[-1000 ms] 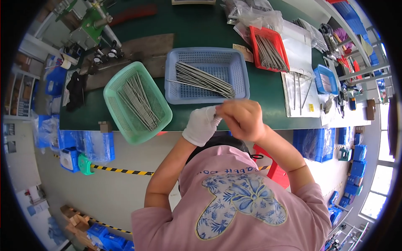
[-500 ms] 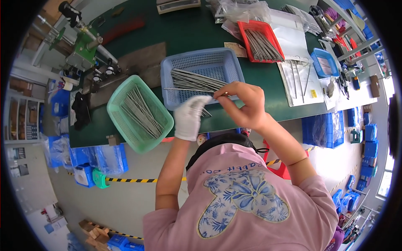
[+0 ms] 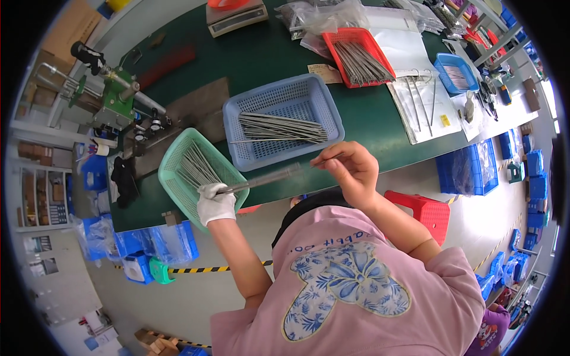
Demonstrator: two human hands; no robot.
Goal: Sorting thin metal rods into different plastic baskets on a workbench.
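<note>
My left hand (image 3: 216, 203), in a white glove, is closed over the near right rim of the green basket (image 3: 175, 190). It grips a thin metal rod (image 3: 267, 178) that points right; motion blur hides whether there is more than one. My bare right hand (image 3: 354, 172) is pinched in front of the blue basket's near right corner, and what its fingertips hold is too small to make out. Several thin metal rods (image 3: 279, 127) lie across the blue basket (image 3: 237, 157). Another bunch of rods (image 3: 199, 163) rests in the green basket.
A red basket of rods (image 3: 359, 59) stands behind on the right, near papers with hooked rods (image 3: 420, 101) and a small blue basket (image 3: 457, 72). A green metal fixture with gauges (image 3: 116, 104) is at left. A scale (image 3: 237, 19) sits at the back; a red stool (image 3: 424, 213) is below the table.
My left hand has moved left and down, from the blue basket to the green basket's rim, with a rod in it. My right hand has lowered slightly, away from the rods in the blue basket.
</note>
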